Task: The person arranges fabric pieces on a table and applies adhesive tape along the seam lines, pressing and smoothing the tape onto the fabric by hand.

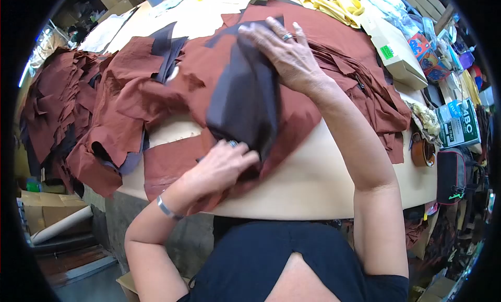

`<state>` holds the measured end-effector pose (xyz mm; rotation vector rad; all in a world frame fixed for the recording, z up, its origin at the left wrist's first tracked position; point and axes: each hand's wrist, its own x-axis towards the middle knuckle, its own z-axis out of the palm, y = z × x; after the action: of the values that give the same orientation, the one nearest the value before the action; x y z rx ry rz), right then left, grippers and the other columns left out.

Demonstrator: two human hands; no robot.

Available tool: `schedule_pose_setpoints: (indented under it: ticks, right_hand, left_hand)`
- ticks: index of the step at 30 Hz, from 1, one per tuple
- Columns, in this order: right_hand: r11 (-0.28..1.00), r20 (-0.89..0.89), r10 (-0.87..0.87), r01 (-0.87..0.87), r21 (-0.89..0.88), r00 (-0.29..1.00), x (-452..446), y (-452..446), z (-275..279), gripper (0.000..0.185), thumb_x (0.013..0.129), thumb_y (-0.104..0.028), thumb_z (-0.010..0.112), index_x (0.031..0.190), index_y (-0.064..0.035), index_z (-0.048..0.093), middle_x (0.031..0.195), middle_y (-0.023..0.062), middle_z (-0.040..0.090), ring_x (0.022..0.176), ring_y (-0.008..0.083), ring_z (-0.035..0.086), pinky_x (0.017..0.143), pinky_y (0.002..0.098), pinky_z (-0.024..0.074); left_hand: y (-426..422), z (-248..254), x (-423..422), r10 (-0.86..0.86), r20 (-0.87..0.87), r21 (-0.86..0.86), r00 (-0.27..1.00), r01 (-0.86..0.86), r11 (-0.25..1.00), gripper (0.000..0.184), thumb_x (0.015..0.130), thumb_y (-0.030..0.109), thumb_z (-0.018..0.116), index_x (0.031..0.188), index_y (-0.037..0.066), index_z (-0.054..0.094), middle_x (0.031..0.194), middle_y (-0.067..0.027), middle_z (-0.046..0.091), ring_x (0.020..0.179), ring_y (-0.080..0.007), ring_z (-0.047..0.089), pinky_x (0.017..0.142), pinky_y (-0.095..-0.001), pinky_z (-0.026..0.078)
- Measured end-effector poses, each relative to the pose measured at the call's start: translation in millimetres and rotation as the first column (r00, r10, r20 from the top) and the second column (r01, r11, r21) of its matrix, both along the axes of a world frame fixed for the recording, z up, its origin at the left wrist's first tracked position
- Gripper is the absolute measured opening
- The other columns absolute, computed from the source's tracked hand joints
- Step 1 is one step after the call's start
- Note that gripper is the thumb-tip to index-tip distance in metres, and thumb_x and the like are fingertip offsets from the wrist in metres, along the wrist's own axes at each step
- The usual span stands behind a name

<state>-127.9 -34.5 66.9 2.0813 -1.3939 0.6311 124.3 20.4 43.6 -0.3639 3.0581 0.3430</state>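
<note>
We recorded 1 dark cloth [244, 93], over rust-brown cloth [180, 153] on the pale worktop [308, 184]. Our right hand [289, 56], fingers spread, touched its far end. Our left hand [224, 163] curled at its near end; whether it pinched, we could not tell. Yellow cloth [331, 7] lay at the far side.

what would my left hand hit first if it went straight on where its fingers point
Likely the dark cloth right by your left hand, then the reddish-brown cloth beyond; the depth there is unclear.
</note>
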Motion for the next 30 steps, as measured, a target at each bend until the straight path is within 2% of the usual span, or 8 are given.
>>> schedule_pose_setpoints:
  ticks: [4,11,15,17,21,24,27,30]
  right_hand:
    - [0.538,0.132,-0.178,-0.016,0.843,0.975,6.2,31.5,31.8,0.075,0.073,0.002,0.045,0.142,-0.0233,0.029,0.092,0.0208,0.065,0.093,0.0378,0.062,0.091,0.0474,0.0427]
    - [0.768,0.655,-0.031,-0.401,0.499,0.755,23.2,2.6,3.2,0.064,0.086,-0.012,0.055,0.142,-0.0160,0.026,0.104,0.0198,0.062,0.096,0.0296,0.062,0.087,0.0371,0.0471]
    - [0.867,0.588,0.098,-0.359,0.345,0.803,74.6,-10.4,-32.7,0.088,0.082,-0.024,0.065,0.145,-0.0112,0.005,0.102,0.0250,0.061,0.099,0.0365,0.059,0.092,0.0409,0.0451]
    - [0.597,0.629,-0.202,-0.414,0.687,0.751,79.1,-14.7,-32.1,0.090,0.083,-0.013,0.063,0.146,-0.0161,-0.001,0.106,0.0191,0.060,0.101,0.0359,0.057,0.092,0.0436,0.0430]
    - [0.703,0.304,-0.320,0.010,0.711,0.897,61.1,13.3,-2.2,0.059,0.089,-0.023,0.052,0.141,-0.0139,0.025,0.088,0.0151,0.060,0.084,0.0302,0.061,0.079,0.0398,0.0477]
    - [0.988,0.499,-0.073,-0.004,0.153,0.864,-22.4,41.4,-3.9,0.058,0.084,-0.004,0.047,0.139,-0.0187,0.034,0.078,0.0199,0.060,0.068,0.0337,0.061,0.061,0.0427,0.0485]
    - [0.981,0.705,-0.131,-0.013,0.195,0.697,-33.7,118.3,38.9,0.061,0.083,0.006,0.051,0.138,-0.0128,0.035,0.076,0.0030,0.054,0.067,0.0095,0.051,0.064,0.0225,0.0438]
    - [0.970,0.802,-0.045,-0.165,0.177,0.596,-19.1,148.6,17.2,0.067,0.080,0.008,0.055,0.139,-0.0135,0.032,0.075,0.0067,0.056,0.068,0.0147,0.056,0.067,0.0251,0.0469]
  left_hand:
    - [30.7,13.3,20.7,-0.223,0.077,0.227,0.972,0.200,0.953,0.024,0.074,0.018,0.060,0.097,0.015,0.062,0.080,-0.0061,0.058,0.084,-0.0243,0.059,0.073,-0.0372,0.043]
    - [56.6,-3.3,10.9,-0.338,-0.085,0.228,0.937,0.349,0.909,0.013,0.082,0.017,0.050,0.087,0.012,0.061,0.082,-0.0056,0.056,0.082,-0.0219,0.056,0.078,-0.0345,0.039]
    - [56.4,-3.6,7.3,-0.363,-0.047,0.231,0.931,0.364,0.902,0.014,0.081,0.016,0.049,0.086,0.011,0.062,0.083,-0.0068,0.057,0.085,-0.0229,0.056,0.078,-0.0357,0.040]
    - [57.7,-11.1,10.2,-0.334,-0.109,0.239,0.936,0.351,0.905,0.014,0.080,0.015,0.050,0.085,0.011,0.062,0.084,-0.0070,0.057,0.085,-0.0234,0.056,0.078,-0.0362,0.040]
    - [41.1,30.6,18.6,-0.240,0.062,0.250,0.969,0.218,0.943,0.010,0.073,0.012,0.054,0.080,0.009,0.060,0.083,-0.0073,0.055,0.083,-0.0239,0.057,0.073,-0.0358,0.043]
    - [-4.6,63.0,51.3,0.164,0.109,-0.263,0.980,-0.131,0.956,0.008,0.072,0.010,0.054,0.076,0.012,0.061,0.079,-0.0054,0.053,0.081,-0.0221,0.057,0.078,-0.0407,0.041]
    - [-85.8,99.5,66.3,0.368,0.034,-0.740,0.929,-0.224,0.634,0.017,0.073,0.003,0.050,0.079,0.009,0.064,0.085,-0.0091,0.058,0.082,-0.0244,0.058,0.094,-0.0441,0.036]
    - [-179.0,111.7,59.0,0.460,-0.134,-0.928,0.878,-0.274,0.252,0.029,0.080,0.002,0.049,0.104,0.009,0.063,0.119,-0.0099,0.057,0.110,-0.0240,0.055,0.108,-0.0484,0.025]
